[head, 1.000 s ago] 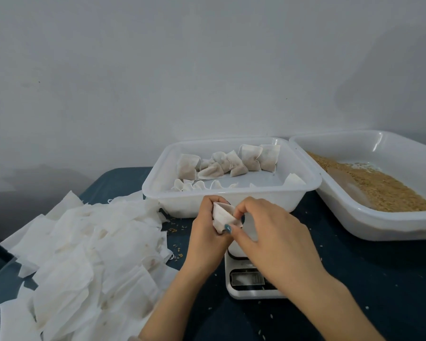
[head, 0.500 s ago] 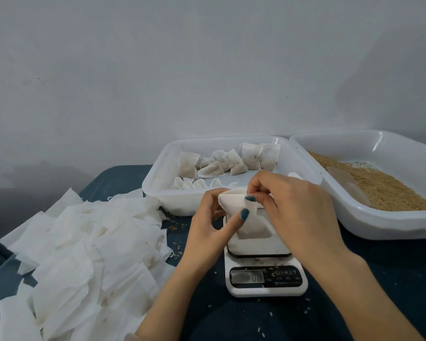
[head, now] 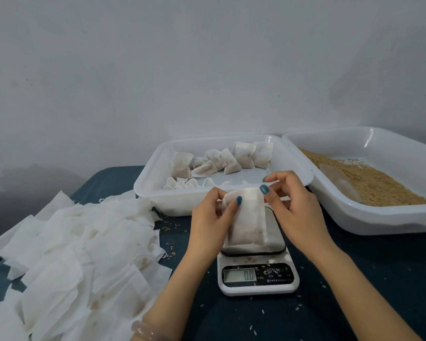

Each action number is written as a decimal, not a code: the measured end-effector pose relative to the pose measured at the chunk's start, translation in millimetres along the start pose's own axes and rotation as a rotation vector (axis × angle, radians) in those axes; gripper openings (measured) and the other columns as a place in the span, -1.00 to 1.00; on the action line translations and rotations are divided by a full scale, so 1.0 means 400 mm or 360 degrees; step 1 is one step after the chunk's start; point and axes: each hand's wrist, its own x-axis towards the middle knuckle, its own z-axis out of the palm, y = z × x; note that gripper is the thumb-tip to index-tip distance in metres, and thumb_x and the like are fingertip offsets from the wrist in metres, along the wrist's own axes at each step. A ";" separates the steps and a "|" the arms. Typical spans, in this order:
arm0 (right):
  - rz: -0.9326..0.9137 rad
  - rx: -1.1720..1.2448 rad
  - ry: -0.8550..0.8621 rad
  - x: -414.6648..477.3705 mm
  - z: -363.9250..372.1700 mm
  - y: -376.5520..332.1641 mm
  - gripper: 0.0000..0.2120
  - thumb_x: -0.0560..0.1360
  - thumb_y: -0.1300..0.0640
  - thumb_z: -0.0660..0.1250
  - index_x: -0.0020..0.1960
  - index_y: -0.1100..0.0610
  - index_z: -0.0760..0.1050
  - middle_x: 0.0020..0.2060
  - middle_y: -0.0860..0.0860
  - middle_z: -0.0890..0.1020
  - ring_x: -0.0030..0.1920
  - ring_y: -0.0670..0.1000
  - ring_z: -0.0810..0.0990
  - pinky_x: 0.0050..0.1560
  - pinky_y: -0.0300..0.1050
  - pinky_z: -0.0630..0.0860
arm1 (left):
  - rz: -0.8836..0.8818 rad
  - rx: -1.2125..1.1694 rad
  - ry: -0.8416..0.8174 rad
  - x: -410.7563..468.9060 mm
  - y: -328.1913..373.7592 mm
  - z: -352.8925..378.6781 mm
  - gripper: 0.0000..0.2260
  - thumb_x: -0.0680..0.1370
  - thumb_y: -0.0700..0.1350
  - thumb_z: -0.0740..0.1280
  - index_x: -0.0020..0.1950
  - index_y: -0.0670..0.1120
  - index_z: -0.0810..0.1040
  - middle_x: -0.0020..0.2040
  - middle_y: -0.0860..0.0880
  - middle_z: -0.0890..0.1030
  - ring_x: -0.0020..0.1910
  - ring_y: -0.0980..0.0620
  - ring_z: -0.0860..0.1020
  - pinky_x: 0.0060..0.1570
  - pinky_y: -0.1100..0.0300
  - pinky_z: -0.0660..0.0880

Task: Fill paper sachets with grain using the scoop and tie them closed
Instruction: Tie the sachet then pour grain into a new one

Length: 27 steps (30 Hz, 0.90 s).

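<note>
My left hand (head: 208, 217) and right hand (head: 294, 207) each have a grip pinched on the empty sachet's (head: 247, 217) top corners, above the scale (head: 257, 276).

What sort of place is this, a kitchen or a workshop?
Probably a small hand-packing bench; home or workshop, I cannot tell. A digital scale stands by a tub of loose grain, empty paper sachets are piled at the left, and filled sachets lie in a second tub.
</note>
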 end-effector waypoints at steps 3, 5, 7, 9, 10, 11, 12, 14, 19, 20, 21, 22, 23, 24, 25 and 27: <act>0.0140 -0.0205 -0.0073 -0.019 0.025 0.058 -0.93 0.54 -0.16 0.25 0.01 -0.24 0.41 -0.14 -0.27 0.61 -0.13 -0.21 0.58 -0.16 -0.15 0.51 | -0.0041 0.0152 -0.0031 -0.007 -0.020 0.005 -0.86 0.58 -0.01 0.38 -0.08 -0.05 0.50 -0.34 -0.03 0.54 -0.39 0.12 0.43 -0.34 0.23 0.39; 0.0174 -0.0355 -0.0111 -0.024 0.039 0.085 -0.93 0.57 -0.06 0.29 0.01 -0.23 0.42 -0.13 -0.24 0.58 -0.10 -0.19 0.55 -0.16 -0.13 0.50 | -0.0031 0.0240 -0.0037 -0.012 -0.031 0.001 -0.91 0.57 0.01 0.39 -0.01 0.04 0.51 -0.17 0.05 0.63 -0.26 0.15 0.54 -0.24 0.29 0.46; 0.0193 -0.0366 -0.0076 -0.026 0.043 0.101 -0.92 0.57 -0.02 0.30 0.02 -0.19 0.44 -0.12 -0.23 0.55 -0.08 -0.19 0.51 -0.19 -0.21 0.44 | -0.0042 0.0263 -0.0012 -0.012 -0.043 -0.008 -0.87 0.57 0.03 0.38 0.07 0.10 0.49 -0.02 0.17 0.62 -0.08 0.23 0.57 -0.09 0.35 0.49; 0.0199 -0.0371 -0.0029 -0.028 0.042 0.110 -0.92 0.57 0.00 0.30 0.00 -0.19 0.45 -0.15 -0.23 0.53 -0.10 -0.20 0.49 -0.24 -0.31 0.34 | -0.0092 0.0265 0.0005 -0.010 -0.052 -0.017 -0.84 0.57 0.04 0.38 0.12 0.12 0.48 0.03 0.22 0.58 0.04 0.24 0.57 0.02 0.31 0.50; 0.0202 -0.0369 -0.0017 -0.030 0.042 0.115 -0.93 0.57 0.00 0.30 -0.01 -0.18 0.45 -0.16 -0.22 0.53 -0.11 -0.21 0.48 -0.25 -0.32 0.31 | -0.0107 0.0277 0.0006 -0.010 -0.057 -0.020 -0.82 0.57 0.04 0.37 0.14 0.11 0.47 0.04 0.22 0.58 0.06 0.24 0.57 0.04 0.29 0.50; 0.0200 -0.0365 -0.0013 -0.031 0.042 0.119 -0.93 0.57 0.01 0.29 -0.01 -0.17 0.46 -0.17 -0.21 0.54 -0.11 -0.20 0.48 -0.26 -0.32 0.30 | -0.0112 0.0292 0.0010 -0.010 -0.061 -0.022 -0.81 0.57 0.04 0.37 0.15 0.09 0.47 0.03 0.22 0.58 0.06 0.25 0.58 0.04 0.29 0.50; 0.0203 -0.0362 -0.0013 -0.033 0.041 0.121 -0.94 0.57 0.01 0.29 -0.01 -0.16 0.46 -0.17 -0.19 0.56 -0.11 -0.19 0.47 -0.26 -0.32 0.30 | -0.0112 0.0303 0.0015 -0.010 -0.064 -0.024 -0.80 0.58 0.04 0.37 0.17 0.08 0.47 0.03 0.21 0.59 0.06 0.26 0.58 0.04 0.30 0.50; 0.0215 -0.0363 -0.0018 -0.034 0.042 0.123 -0.94 0.58 0.02 0.27 -0.01 -0.15 0.46 -0.15 -0.16 0.59 -0.10 -0.19 0.47 -0.24 -0.32 0.30 | -0.0113 0.0311 0.0023 -0.011 -0.066 -0.027 -0.80 0.58 0.04 0.36 0.17 0.09 0.46 0.03 0.20 0.60 0.05 0.28 0.58 0.03 0.32 0.50; 0.0211 -0.0384 -0.0066 -0.037 0.046 0.126 -0.92 0.58 0.03 0.25 0.00 -0.17 0.44 -0.12 -0.14 0.61 -0.09 -0.18 0.46 -0.24 -0.33 0.30 | -0.0135 0.0288 0.0038 -0.013 -0.064 -0.030 -0.83 0.59 0.03 0.34 0.16 0.12 0.44 0.07 0.16 0.60 0.09 0.23 0.57 0.09 0.23 0.51; 0.0210 -0.0393 -0.0073 -0.038 0.046 0.126 -0.92 0.58 0.03 0.26 0.00 -0.16 0.44 -0.12 -0.13 0.60 -0.09 -0.18 0.45 -0.24 -0.33 0.30 | -0.0135 0.0287 0.0044 -0.013 -0.062 -0.030 -0.83 0.60 0.02 0.34 0.16 0.12 0.44 0.07 0.16 0.59 0.10 0.21 0.57 0.11 0.20 0.51; 0.0207 -0.0402 -0.0076 -0.038 0.047 0.125 -0.92 0.58 0.03 0.26 0.00 -0.16 0.45 -0.12 -0.13 0.60 -0.10 -0.18 0.45 -0.24 -0.33 0.30 | -0.0136 0.0289 0.0047 -0.013 -0.061 -0.030 -0.84 0.60 0.02 0.34 0.16 0.12 0.44 0.07 0.16 0.59 0.10 0.20 0.57 0.12 0.18 0.51; 0.0203 -0.0406 -0.0076 -0.038 0.046 0.126 -0.92 0.58 0.03 0.27 0.00 -0.16 0.45 -0.12 -0.12 0.60 -0.10 -0.18 0.45 -0.24 -0.33 0.30 | -0.0138 0.0291 0.0046 -0.013 -0.060 -0.029 -0.84 0.60 0.01 0.34 0.16 0.11 0.44 0.07 0.16 0.59 0.11 0.19 0.57 0.13 0.17 0.51; 0.0199 -0.0405 -0.0074 -0.037 0.046 0.126 -0.92 0.58 0.03 0.27 0.00 -0.16 0.45 -0.11 -0.12 0.60 -0.10 -0.18 0.46 -0.24 -0.33 0.31 | -0.0139 0.0291 0.0042 -0.013 -0.059 -0.028 -0.84 0.60 0.01 0.34 0.16 0.11 0.44 0.07 0.16 0.58 0.11 0.19 0.56 0.13 0.18 0.51; 0.0195 -0.0404 -0.0072 -0.037 0.045 0.126 -0.92 0.58 0.03 0.26 0.00 -0.16 0.46 -0.11 -0.12 0.60 -0.10 -0.18 0.46 -0.23 -0.32 0.31 | -0.0141 0.0291 0.0037 -0.013 -0.058 -0.027 -0.84 0.60 0.00 0.34 0.16 0.10 0.44 0.06 0.17 0.58 0.11 0.20 0.56 0.13 0.19 0.50; 0.0189 -0.0403 -0.0068 -0.037 0.044 0.125 -0.92 0.58 0.03 0.26 0.00 -0.16 0.46 -0.11 -0.12 0.59 -0.10 -0.17 0.46 -0.23 -0.32 0.32 | -0.0140 0.0294 0.0032 -0.013 -0.058 -0.027 -0.83 0.60 0.00 0.34 0.17 0.10 0.45 0.06 0.18 0.58 0.11 0.22 0.56 0.12 0.22 0.50; 0.0175 -0.0397 -0.0055 -0.037 0.041 0.123 -0.92 0.57 0.02 0.26 -0.01 -0.17 0.46 -0.11 -0.12 0.59 -0.10 -0.17 0.47 -0.23 -0.30 0.34 | -0.0139 0.0300 0.0025 -0.013 -0.057 -0.027 -0.84 0.60 0.00 0.34 0.17 0.10 0.45 0.05 0.19 0.58 0.09 0.27 0.55 0.07 0.30 0.48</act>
